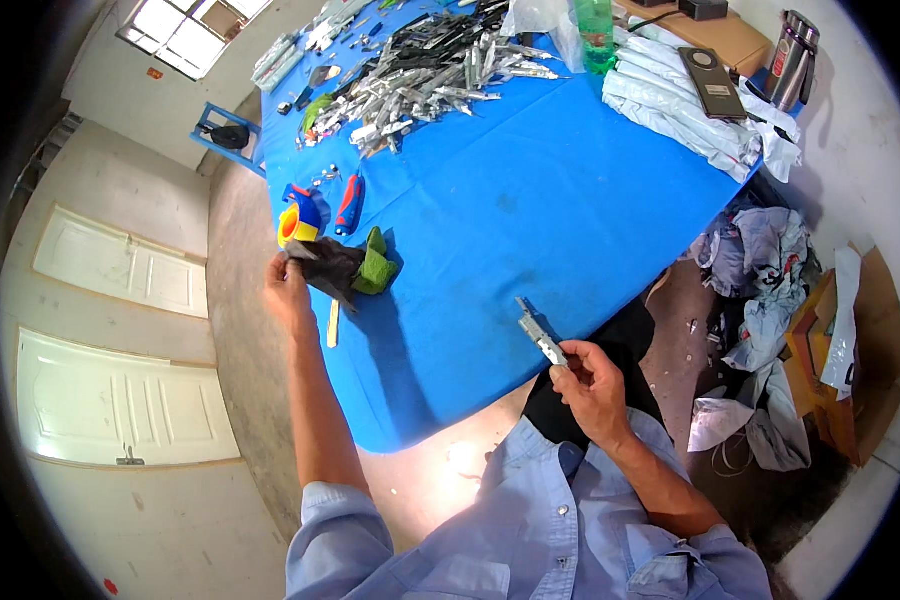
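Note:
My left hand (288,288) pinches the edge of a dark grey cloth (328,266) above the table's left side. A bunched green cloth (375,264) touches its right end; whether the two are joined I cannot tell. Between the thumb and fingers of my right hand (592,392) is a narrow silver metal part (542,334), held near the table's front edge and pointing up and left. A yellow-and-blue roll-shaped thing (298,226) and a red-and-blue handled tool (350,205) lie just beyond the cloth. Under my left wrist, a thin pale stick (333,324) lies on the table.
A large heap of silver and black metal parts (420,85) covers the far end of the blue-covered table (500,215). White plastic packages (675,100), a phone-like device (715,82) and a steel flask (792,60) occupy the far right. Cardboard (870,350) and crumpled bags (765,290) crowd the floor on the right.

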A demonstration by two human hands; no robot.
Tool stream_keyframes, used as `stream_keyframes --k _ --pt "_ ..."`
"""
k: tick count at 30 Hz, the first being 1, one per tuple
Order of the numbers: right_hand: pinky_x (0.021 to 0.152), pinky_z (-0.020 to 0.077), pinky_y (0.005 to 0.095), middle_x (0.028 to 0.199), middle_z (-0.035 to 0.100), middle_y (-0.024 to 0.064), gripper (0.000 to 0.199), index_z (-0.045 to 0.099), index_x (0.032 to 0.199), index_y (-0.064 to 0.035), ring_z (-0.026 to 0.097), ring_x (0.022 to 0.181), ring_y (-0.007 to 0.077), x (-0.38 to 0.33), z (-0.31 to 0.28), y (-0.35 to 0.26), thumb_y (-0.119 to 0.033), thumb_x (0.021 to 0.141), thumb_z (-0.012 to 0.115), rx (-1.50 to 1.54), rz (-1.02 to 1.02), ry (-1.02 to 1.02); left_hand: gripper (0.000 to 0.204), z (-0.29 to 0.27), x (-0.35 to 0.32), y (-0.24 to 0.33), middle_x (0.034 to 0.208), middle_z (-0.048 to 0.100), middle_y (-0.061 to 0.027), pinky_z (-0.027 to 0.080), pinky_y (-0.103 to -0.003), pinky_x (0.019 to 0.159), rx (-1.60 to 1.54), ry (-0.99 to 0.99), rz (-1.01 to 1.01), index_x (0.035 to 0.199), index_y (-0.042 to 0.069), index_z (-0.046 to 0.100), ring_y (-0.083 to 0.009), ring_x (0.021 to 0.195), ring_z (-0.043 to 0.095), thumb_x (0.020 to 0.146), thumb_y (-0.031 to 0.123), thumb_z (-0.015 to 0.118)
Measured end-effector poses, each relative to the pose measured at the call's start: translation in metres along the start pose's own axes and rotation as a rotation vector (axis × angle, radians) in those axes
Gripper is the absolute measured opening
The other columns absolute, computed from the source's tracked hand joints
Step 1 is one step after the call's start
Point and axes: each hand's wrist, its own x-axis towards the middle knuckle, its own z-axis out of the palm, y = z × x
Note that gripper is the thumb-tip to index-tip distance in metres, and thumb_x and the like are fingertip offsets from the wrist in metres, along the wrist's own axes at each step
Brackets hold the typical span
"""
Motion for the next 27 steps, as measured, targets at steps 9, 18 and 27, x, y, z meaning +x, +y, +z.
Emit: stream_keyframes --k 9,18,27 --pt "0.078 0.0542 0.0265 0.103 0.071 0.0057 0.032 0.065 0.122 0.0011 0.067 0.091 0.0104 0.001 0.001 0.007 -0.010 0.095 0.076 -0.030 -0.024 0.067 0.040 0.048 -0.103 0.100 0.123 0.071 -0.0206 0.055 -0.046 0.094 0.441 -0.427 0.440 0.130 0.003 0.069 -0.0399 0.111 0.068 0.093 0.018 0.076" --pt "0.076 0.0567 0.0306 0.095 0.076 0.0093 0.029 0.066 0.118 -0.0009 0.072 0.085 0.0143 0.002 0.002 0.011 -0.013 0.095 0.077 -0.124 -0.057 0.076 0.016 0.040 -0.141 0.161 0.096 0.073 -0.0169 0.057 -0.038 0.072 0.261 -0.513 0.392 0.107 0.001 0.076 -0.0305 0.080 0.072 0.092 0.007 0.076" --pt "0.080 0.0587 0.0315 0.104 0.078 0.0144 0.027 0.064 0.123 0.0020 0.076 0.095 0.0187 -0.001 0.004 -0.001 -0.004 0.098 0.072 -0.258 -0.188 0.066 0.023 0.023 -0.300 0.246 0.099 0.073 -0.0123 0.059 -0.030 0.065 -0.158 -0.802 0.302 0.108 0.002 0.075 -0.0203 0.079 0.073 0.086 -0.001 0.082"
